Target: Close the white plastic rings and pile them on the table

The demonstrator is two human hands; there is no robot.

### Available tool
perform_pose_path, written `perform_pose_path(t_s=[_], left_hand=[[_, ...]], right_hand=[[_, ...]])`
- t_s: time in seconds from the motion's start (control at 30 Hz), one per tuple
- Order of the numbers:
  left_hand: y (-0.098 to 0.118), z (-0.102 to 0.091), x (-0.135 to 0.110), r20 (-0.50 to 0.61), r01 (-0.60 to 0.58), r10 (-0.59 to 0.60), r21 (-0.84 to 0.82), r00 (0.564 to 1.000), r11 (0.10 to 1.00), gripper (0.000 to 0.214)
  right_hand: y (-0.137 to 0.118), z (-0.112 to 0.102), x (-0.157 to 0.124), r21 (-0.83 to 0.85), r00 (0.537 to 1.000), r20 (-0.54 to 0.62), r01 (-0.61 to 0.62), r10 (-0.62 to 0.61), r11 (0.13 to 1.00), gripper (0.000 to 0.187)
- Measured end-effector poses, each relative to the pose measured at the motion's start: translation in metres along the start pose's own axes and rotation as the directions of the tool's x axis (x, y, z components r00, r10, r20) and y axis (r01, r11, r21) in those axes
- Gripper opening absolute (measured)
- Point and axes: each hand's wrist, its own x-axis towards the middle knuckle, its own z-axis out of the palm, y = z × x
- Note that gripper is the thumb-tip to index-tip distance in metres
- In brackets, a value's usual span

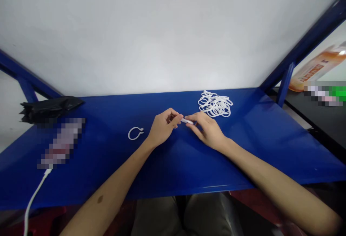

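Observation:
Above the middle of the blue table, my left hand [165,126] and my right hand [207,128] face each other, both closed in a pinch on one small white plastic ring [187,121]. The ring shows nearly edge-on, and my fingers cover part of it. Left of my left hand lies a single white ring [131,135], its gap with two knobbed ends pointing right. Beyond my right hand is a tangled pile of similar white rings [215,105].
A black plastic bag [51,108] lies at the table's [173,171] far left. Near it is a blurred-out object [63,140] with a white cable [35,194]. Blue frame bars rise on both sides. An orange bottle [316,68] is at far right, on a dark surface.

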Motion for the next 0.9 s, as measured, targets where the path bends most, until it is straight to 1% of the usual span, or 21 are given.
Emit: perform_pose_path(t_s=[0.07, 0.13, 0.2, 0.27, 0.47, 0.57, 0.67, 0.8, 0.9], left_hand=[[0.000, 0.001, 0.000, 0.044, 0.031, -0.027, -0.099, 0.999, 0.995, 0.033], [0.001, 0.001, -0.001, 0.100, 0.049, -0.030, -0.195, 0.995, 0.980, 0.032], [0.002, 0.001, -0.001, 0.127, 0.048, -0.015, -0.258, 0.992, 0.965, 0.031], [0.003, 0.000, -0.002, 0.122, 0.035, 0.000, -0.281, 0.993, 0.959, 0.031], [0.002, -0.003, -0.002, 0.153, 0.003, 0.037, -0.251, 0.988, 0.968, 0.027], [-0.002, -0.002, -0.002, 0.112, -0.033, 0.054, -0.187, 0.992, 0.982, 0.026], [-0.005, 0.002, -0.003, 0.062, -0.079, 0.087, -0.123, 0.994, 0.989, 0.030], [-0.005, 0.010, -0.005, 0.009, -0.196, 0.198, -0.101, 0.980, 0.975, 0.036], [-0.003, 0.014, -0.005, -0.025, -0.282, 0.281, -0.047, 0.959, 0.958, 0.034]], right_hand=[[-0.001, 0.000, 0.000, 0.015, 0.998, -0.053, -0.043, 0.043, 0.999, 0.019], [-0.003, -0.001, 0.001, 0.079, 0.989, -0.086, -0.114, 0.120, 0.990, 0.015], [-0.004, -0.002, 0.001, 0.152, 0.981, -0.078, -0.165, 0.178, 0.975, 0.014], [-0.005, -0.002, 0.001, 0.198, 0.977, -0.056, -0.193, 0.208, 0.961, 0.015], [-0.005, 0.002, 0.001, 0.277, 0.950, -0.043, -0.286, 0.309, 0.918, 0.020], [-0.006, 0.002, 0.002, 0.331, 0.948, 0.013, -0.305, 0.319, 0.893, 0.022], [-0.008, 0.000, 0.001, 0.372, 0.945, 0.078, -0.322, 0.317, 0.871, 0.023], [-0.011, -0.004, 0.001, 0.366, 0.936, 0.129, -0.352, 0.328, 0.862, 0.023], [-0.012, -0.006, 0.002, 0.351, 0.933, 0.127, -0.359, 0.336, 0.865, 0.022]])
